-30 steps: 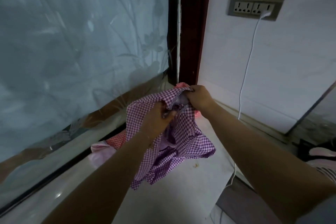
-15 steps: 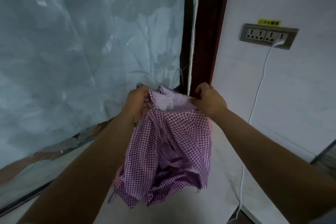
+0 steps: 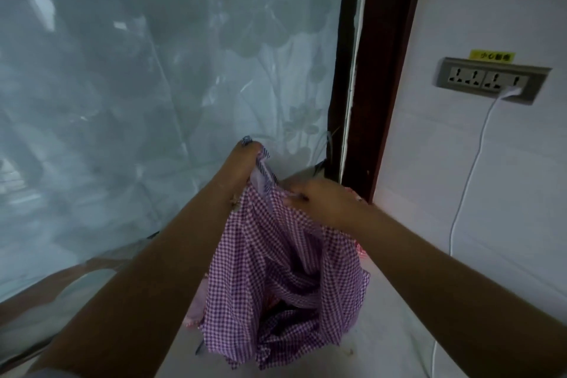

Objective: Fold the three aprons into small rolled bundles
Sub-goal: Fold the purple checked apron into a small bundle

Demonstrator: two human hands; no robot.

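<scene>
A purple-and-white checked apron hangs crumpled in the air between my arms, above a white counter. My left hand grips its upper edge at the raised left corner, the fingers hidden by cloth. Lower and to the right, my right hand pinches the same top edge. A bit of red checked cloth shows behind my right forearm, and a pale pink cloth peeks out at the apron's lower left.
A frosted glass pane with a flower pattern fills the left, bounded by a dark wooden frame. On the white wall at right is a socket strip with a white cable hanging down to the counter.
The view has tilted up. My left hand has lifted its corner of the apron higher, and my right hand has shifted left along the top edge. The apron hangs longer.
</scene>
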